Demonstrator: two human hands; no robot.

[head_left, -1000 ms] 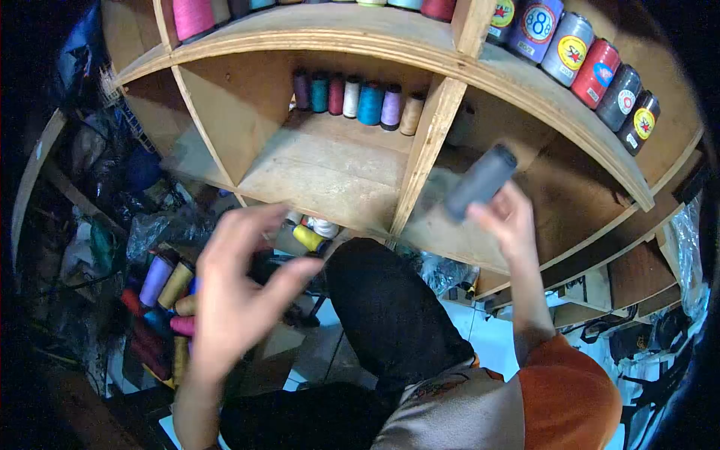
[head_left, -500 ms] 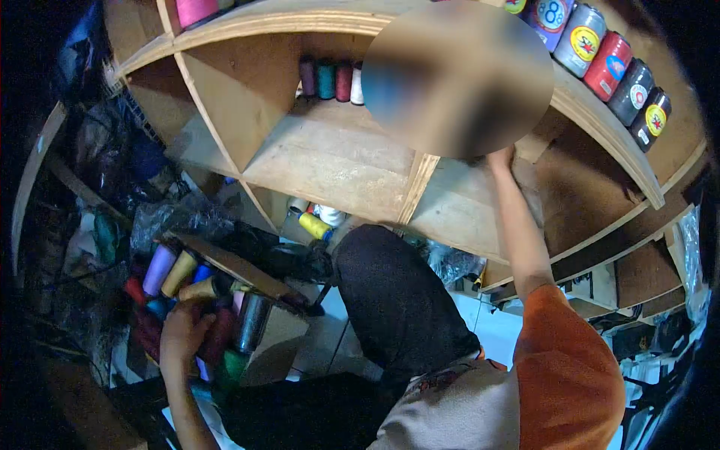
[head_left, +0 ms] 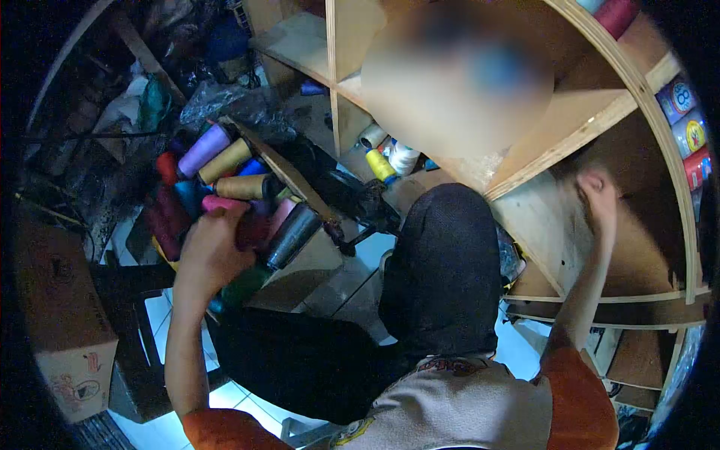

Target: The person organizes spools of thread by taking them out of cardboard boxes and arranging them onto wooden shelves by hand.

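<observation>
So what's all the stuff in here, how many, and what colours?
Purple thread cone: one, purple, left pile
Tan thread cones: two, tan, same pile
Black thread cone: one, black, pile's right side
Other pile cones: several, mixed colours, too jumbled to count
Yellow thread cone: one, yellow, centre
White thread cone: one, white, beside yellow
Labelled thread cones: several, mixed colours, far right
Shelf unit: one, light wood, right
Cardboard box: one, brown, lower left
Blurred patch: can't tell
Left hand: one, at pile
Right hand: one, inside shelf unit
</observation>
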